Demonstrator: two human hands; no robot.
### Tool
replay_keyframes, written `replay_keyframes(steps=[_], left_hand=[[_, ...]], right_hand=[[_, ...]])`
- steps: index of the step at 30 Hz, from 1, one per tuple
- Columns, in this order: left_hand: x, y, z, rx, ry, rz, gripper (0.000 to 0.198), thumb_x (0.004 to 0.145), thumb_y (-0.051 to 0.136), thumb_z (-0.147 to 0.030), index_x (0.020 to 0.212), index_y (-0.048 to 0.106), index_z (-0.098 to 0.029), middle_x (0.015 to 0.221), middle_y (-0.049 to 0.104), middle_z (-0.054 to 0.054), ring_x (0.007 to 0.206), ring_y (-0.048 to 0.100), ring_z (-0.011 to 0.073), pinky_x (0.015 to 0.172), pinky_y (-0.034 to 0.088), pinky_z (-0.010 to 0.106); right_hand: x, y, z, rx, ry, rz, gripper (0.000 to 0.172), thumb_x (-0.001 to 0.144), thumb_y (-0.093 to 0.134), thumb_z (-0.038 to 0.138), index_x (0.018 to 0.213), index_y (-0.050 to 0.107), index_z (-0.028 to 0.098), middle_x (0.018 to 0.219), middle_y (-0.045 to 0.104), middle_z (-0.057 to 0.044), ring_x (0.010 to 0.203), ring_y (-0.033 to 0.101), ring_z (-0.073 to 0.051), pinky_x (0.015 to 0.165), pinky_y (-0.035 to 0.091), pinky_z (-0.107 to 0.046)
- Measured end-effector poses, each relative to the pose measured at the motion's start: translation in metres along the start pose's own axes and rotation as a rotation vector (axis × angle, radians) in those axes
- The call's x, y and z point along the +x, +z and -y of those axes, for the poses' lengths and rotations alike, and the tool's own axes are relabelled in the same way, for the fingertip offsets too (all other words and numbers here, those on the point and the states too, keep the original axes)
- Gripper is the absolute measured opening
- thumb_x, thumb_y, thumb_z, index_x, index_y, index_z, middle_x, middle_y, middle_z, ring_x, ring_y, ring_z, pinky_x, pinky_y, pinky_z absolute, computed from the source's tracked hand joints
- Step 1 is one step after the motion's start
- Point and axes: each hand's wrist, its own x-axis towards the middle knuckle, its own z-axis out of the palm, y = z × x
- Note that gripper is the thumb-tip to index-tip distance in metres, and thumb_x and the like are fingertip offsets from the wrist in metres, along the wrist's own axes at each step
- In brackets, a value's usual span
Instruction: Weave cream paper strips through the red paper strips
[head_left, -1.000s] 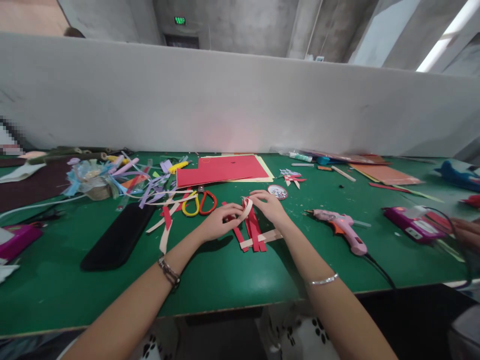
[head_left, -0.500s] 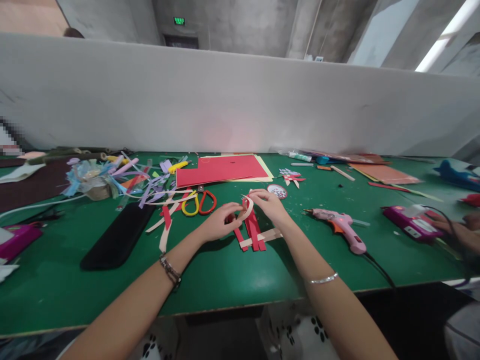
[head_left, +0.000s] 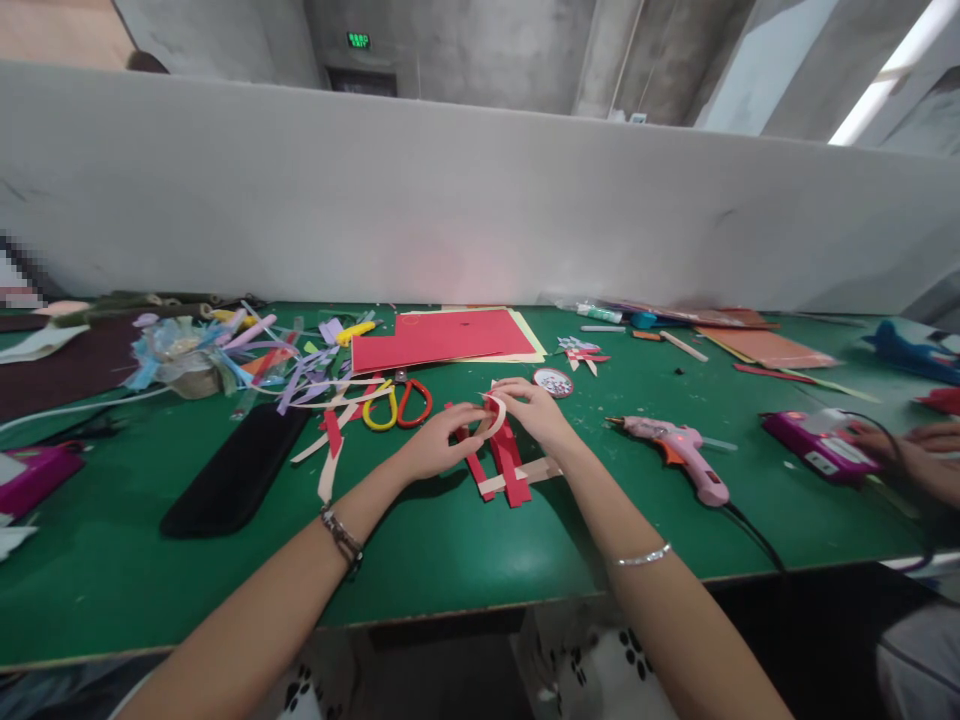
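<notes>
Curled pale strip, one: centre of frame, between the fingertips of both hands; left hand pinched narrow on it, right hand likewise.
Red strips, several: directly below, crossed near their lower ends by a flat pale strip, its right end partly hidden by the right wrist.
Scissors, yellow and red loops: left of centre, near the left hand, among loose strips.
Black case: lower left.
Red sheet: above centre.
Round dish: just beyond the right hand.
Pink glue gun: right, cord trailing over the edge of the green worktop.
</notes>
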Motion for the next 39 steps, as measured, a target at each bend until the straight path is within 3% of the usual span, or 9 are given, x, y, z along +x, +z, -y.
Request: replay_keyframes(steps=[5, 9, 16, 20, 25, 34, 39], left_hand=[[0.001, -0.002, -0.001, 0.145, 0.04, 0.02, 0.029, 0.076, 0.043, -0.025, 0.101, 0.056, -0.017, 0.109, 0.057, 0.006, 0.095, 0.05, 0.0196, 0.089, 0.033, 0.035], [0.001, -0.002, -0.003, 0.158, 0.049, 0.045, 0.027, 0.077, 0.042, -0.024, 0.098, 0.057, -0.018, 0.108, 0.058, 0.004, 0.096, 0.05, 0.0194, 0.09, 0.033, 0.035], [0.0, -0.003, 0.001, 0.075, 0.009, 0.022, 0.031, 0.078, 0.042, -0.029, 0.103, 0.056, -0.018, 0.114, 0.056, 0.006, 0.107, 0.046, 0.0213, 0.095, 0.03, 0.039], [0.0, -0.004, 0.001, 0.035, 0.029, 0.009, 0.032, 0.079, 0.04, -0.031, 0.104, 0.057, -0.019, 0.114, 0.056, 0.006, 0.107, 0.047, 0.0212, 0.094, 0.034, 0.037], [0.0, -0.005, 0.003, 0.023, 0.021, 0.003, 0.036, 0.079, 0.038, -0.033, 0.106, 0.056, -0.017, 0.116, 0.055, 0.007, 0.11, 0.045, 0.0213, 0.096, 0.033, 0.038], [-0.001, -0.008, 0.004, 0.0, -0.01, 0.01, 0.037, 0.078, 0.038, -0.032, 0.107, 0.056, -0.018, 0.118, 0.053, 0.006, 0.113, 0.043, 0.022, 0.097, 0.031, 0.039], [-0.001, -0.011, 0.001, -0.014, -0.033, 0.006, 0.034, 0.078, 0.037, -0.027, 0.102, 0.059, -0.018, 0.112, 0.057, 0.006, 0.105, 0.049, 0.0209, 0.094, 0.034, 0.037]], right_hand=[[0.0, 0.001, -0.001, -0.034, -0.03, 0.022, 0.01, 0.066, 0.055, 0.017, 0.063, 0.065, 0.019, 0.083, 0.058, -0.003, 0.089, 0.053, -0.014, 0.088, 0.036, -0.031], [0.0, 0.001, -0.001, -0.089, -0.044, 0.041, 0.011, 0.067, 0.055, 0.019, 0.064, 0.065, 0.018, 0.088, 0.059, -0.004, 0.093, 0.052, -0.015, 0.09, 0.034, -0.031], [0.001, 0.001, -0.007, -0.119, -0.073, 0.128, 0.027, 0.073, 0.038, 0.015, 0.084, 0.062, 0.02, 0.096, 0.059, -0.003, 0.094, 0.051, -0.015, 0.088, 0.036, -0.033], [0.002, 0.0, -0.015, -0.341, -0.163, 0.062, 0.019, 0.068, 0.043, 0.012, 0.072, 0.06, 0.019, 0.09, 0.057, -0.005, 0.097, 0.047, -0.019, 0.09, 0.033, -0.038], [-0.002, -0.004, -0.014, -0.49, -0.202, -0.007, 0.011, 0.066, 0.052, 0.02, 0.074, 0.06, 0.019, 0.095, 0.051, -0.007, 0.102, 0.043, -0.023, 0.088, 0.032, -0.042], [-0.003, -0.009, -0.005, -0.426, -0.139, 0.071, 0.014, 0.07, 0.044, 0.017, 0.066, 0.057, 0.017, 0.084, 0.05, -0.002, 0.084, 0.048, -0.015, 0.076, 0.039, -0.029], [-0.003, -0.012, -0.003, -0.331, -0.135, 0.194, 0.021, 0.069, 0.039, 0.009, 0.063, 0.058, 0.016, 0.07, 0.055, 0.0, 0.07, 0.049, -0.012, 0.067, 0.038, -0.024]])
